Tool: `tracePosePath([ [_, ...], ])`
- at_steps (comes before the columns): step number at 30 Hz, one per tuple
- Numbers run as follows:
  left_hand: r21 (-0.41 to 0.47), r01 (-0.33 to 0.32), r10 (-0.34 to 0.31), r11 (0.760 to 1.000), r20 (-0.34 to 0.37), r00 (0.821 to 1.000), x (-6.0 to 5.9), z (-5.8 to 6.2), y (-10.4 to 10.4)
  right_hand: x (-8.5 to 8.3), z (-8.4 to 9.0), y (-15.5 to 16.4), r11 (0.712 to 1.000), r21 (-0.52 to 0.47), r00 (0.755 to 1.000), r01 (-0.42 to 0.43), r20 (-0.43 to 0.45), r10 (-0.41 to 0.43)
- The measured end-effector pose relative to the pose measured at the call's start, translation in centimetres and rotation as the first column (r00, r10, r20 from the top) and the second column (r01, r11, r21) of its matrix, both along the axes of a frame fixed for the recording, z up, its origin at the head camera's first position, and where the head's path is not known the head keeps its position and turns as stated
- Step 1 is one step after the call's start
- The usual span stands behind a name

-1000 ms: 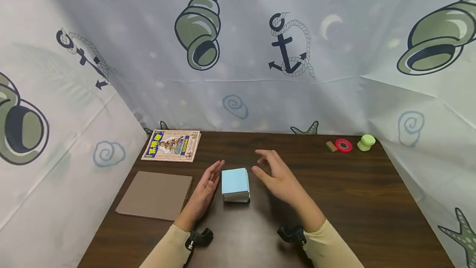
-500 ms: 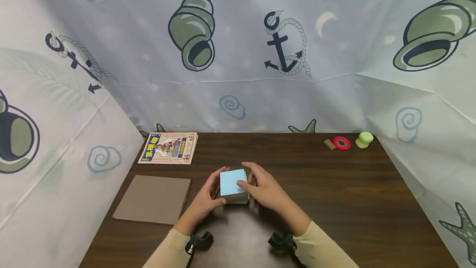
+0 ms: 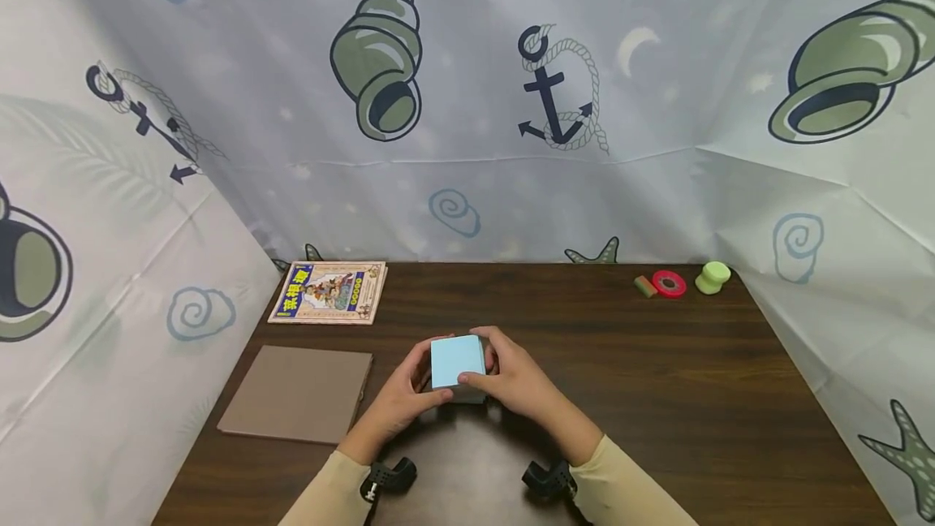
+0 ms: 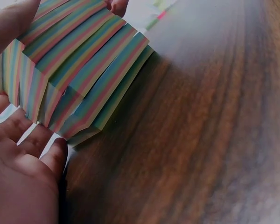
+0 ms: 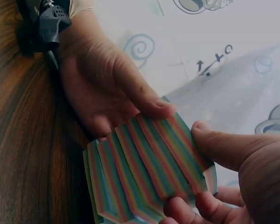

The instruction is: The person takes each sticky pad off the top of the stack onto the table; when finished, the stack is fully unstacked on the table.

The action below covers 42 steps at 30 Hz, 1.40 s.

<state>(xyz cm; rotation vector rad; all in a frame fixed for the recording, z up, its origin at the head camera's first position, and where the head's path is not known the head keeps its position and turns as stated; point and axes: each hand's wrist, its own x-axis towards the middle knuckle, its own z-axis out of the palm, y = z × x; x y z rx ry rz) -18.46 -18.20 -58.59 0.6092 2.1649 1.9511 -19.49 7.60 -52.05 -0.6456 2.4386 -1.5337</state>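
Near the middle of the counter (image 3: pixel 621 364), the left hand (image 3: pixel 400 398) and right hand (image 3: pixel 520 384) hold a blue-topped, stripe-sided paper block (image 3: pixel 456 361) between them. Leftward lies a flat brown board (image 3: pixel 295 392); beyond it, an illustrated booklet (image 3: pixel 329 292). Far right, a small bar (image 3: pixel 646 286), red disc (image 3: pixel 669 283) and green knob (image 3: pixel 713 278) sit before printed cloth (image 3: pixel 467 63).

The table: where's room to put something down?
Biggest bare patch: right of the right hand, nearer than the red ring. Another: the back, between booklet and small block. Crowded: left, with booklet and brown board; middle, with left hand, right hand and paper stack.
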Motion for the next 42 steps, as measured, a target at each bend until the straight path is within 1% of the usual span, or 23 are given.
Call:
tracePosePath([
  [4,-0.018,-0.022,0.023,1.0,0.017,1.0,0.0,0.3,0.1,-0.6,-0.7,0.3,0.997,-0.075,0.998,-0.036,0.055,0.04],
  [7,-0.04,-0.035,0.036,0.999,0.025,0.999,0.1,0.3,0.1,-1.0,-1.4,0.7,0.984,-0.163,0.989,-0.072,0.118,0.092],
  [12,-0.062,-0.048,0.052,0.997,0.06,0.997,0.1,0.6,0.1,-1.6,-2.8,1.2,0.937,-0.333,0.966,-0.106,0.19,0.176],
  [14,-0.065,-0.051,0.056,0.997,0.074,0.996,0.1,0.7,0.2,-1.8,-3.2,1.3,0.92,-0.377,0.962,-0.11,0.193,0.194],
  [17,-0.059,-0.053,0.057,0.997,0.068,0.996,0.0,0.6,0.2,-2.0,-3.8,1.3,0.896,-0.43,0.957,-0.112,0.195,0.213],
  [20,-0.043,-0.058,0.06,0.997,0.057,0.997,-0.1,0.5,0.2,-2.4,-4.6,1.3,0.857,-0.503,0.947,-0.113,0.207,0.246],
  [24,-0.037,-0.062,0.064,0.997,0.048,0.997,-0.1,0.4,0.1,-2.8,-5.5,1.6,0.791,-0.604,0.925,-0.097,0.239,0.296],
  [27,-0.037,-0.052,0.054,0.998,0.037,0.998,-0.2,0.3,0.2,-3.1,-6.0,1.8,0.739,-0.671,0.918,-0.063,0.252,0.306],
  [32,-0.021,-0.034,0.034,0.999,0.01,0.999,-0.3,0.3,0.1,-3.9,-6.3,2.2,0.635,-0.773,0.926,0.01,0.247,0.285],
  [34,-0.016,-0.035,0.035,0.999,0.006,0.999,-0.3,0.3,0.0,-4.3,-6.3,2.4,0.61,-0.792,0.937,0.035,0.238,0.254],
  [36,-0.015,-0.036,0.037,0.999,0.006,0.999,-0.3,0.3,0.0,-4.9,-6.3,2.8,0.6,-0.798,0.953,0.06,0.224,0.202],
  [39,-0.019,-0.03,0.03,0.999,0.008,1.0,-0.3,0.3,-0.1,-6.0,-6.5,3.4,0.606,-0.789,0.975,0.105,0.2,0.092],
  [42,-0.025,-0.028,0.029,0.999,0.011,1.0,-0.3,0.2,0.0,-7.4,-6.8,3.8,0.613,-0.771,0.978,0.172,0.209,-0.011],
])
